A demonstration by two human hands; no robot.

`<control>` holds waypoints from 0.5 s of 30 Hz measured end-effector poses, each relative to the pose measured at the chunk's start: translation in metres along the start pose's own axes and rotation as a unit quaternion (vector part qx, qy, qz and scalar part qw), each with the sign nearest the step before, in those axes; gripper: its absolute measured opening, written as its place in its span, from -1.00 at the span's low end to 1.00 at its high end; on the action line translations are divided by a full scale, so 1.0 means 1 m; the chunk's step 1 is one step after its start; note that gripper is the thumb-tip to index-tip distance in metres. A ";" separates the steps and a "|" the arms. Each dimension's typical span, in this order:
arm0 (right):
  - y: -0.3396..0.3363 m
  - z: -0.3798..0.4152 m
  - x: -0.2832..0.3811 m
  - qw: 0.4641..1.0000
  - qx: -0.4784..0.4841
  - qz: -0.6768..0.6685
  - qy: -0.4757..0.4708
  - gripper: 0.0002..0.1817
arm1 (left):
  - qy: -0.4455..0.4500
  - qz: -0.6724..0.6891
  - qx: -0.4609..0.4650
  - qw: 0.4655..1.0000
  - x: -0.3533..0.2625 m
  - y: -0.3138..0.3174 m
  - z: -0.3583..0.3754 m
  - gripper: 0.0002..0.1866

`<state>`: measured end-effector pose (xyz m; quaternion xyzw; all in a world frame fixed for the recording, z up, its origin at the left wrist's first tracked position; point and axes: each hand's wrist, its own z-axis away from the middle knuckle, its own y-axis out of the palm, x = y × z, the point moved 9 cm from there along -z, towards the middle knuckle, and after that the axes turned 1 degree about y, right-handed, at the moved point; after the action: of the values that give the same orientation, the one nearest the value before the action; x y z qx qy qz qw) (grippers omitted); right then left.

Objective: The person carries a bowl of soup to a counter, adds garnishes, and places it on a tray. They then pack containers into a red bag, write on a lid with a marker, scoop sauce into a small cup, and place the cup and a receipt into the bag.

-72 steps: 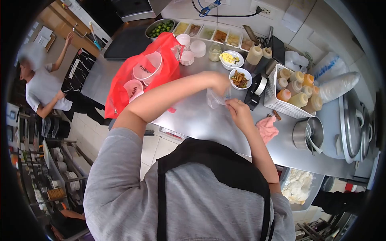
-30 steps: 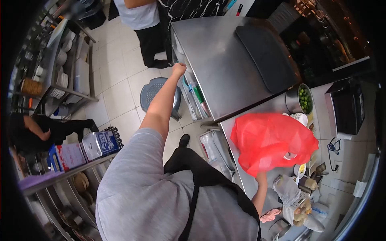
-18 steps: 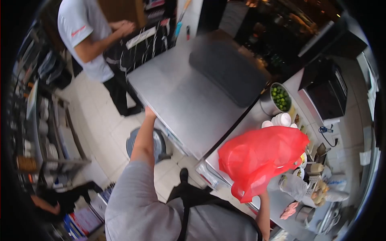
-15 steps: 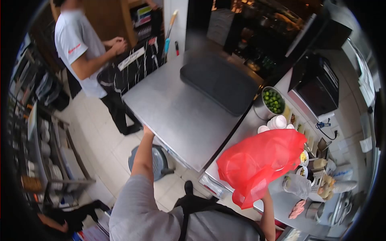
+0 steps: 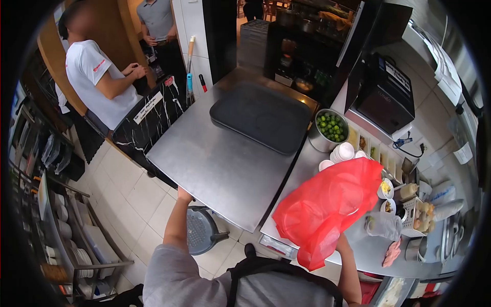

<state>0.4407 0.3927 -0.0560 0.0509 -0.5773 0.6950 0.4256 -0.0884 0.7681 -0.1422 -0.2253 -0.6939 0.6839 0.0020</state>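
Note:
My left hand (image 5: 184, 195) is at the near left edge of the steel table (image 5: 215, 174), its fingers hidden beneath the edge. On the counter to the right lies a red plastic bag (image 5: 327, 199) with round containers showing through it. My right hand (image 5: 343, 244) is at the bag's gathered near end and closed on it, with the fingertips partly hidden by the plastic. A black tray (image 5: 261, 120) lies on the far part of the steel table.
A pot of limes (image 5: 331, 128) and stacked white cups (image 5: 342, 152) stand behind the bag. Bowls, a white basket (image 5: 410, 220) and a pink cloth (image 5: 392, 253) are farther right. A grey stool (image 5: 199, 233) stands beside the table. A person in white (image 5: 97, 77) stands far left.
The view has turned, so table, bag and counter appear shifted left. A second person in grey has come into view at the doorway. Both my hands stay at the same places.

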 end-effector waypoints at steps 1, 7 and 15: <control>-0.002 -0.001 0.002 1.000 -0.001 -0.003 0.002 -0.61 | 0.003 -0.002 0.001 1.000 -0.001 -0.002 -0.002 -0.53; -0.008 0.005 0.013 1.000 -0.004 0.005 -0.002 -0.63 | 0.022 -0.030 -0.104 0.994 0.028 0.022 -0.011 -0.54; -0.020 0.015 0.014 0.996 -0.014 0.080 0.048 -0.66 | -0.106 0.105 -0.038 0.988 0.046 0.011 -0.003 -0.58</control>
<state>0.4390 0.3869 -0.0278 -0.0350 -0.5683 0.7201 0.3965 -0.1257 0.7856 -0.1663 -0.2235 -0.6884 0.6731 -0.1518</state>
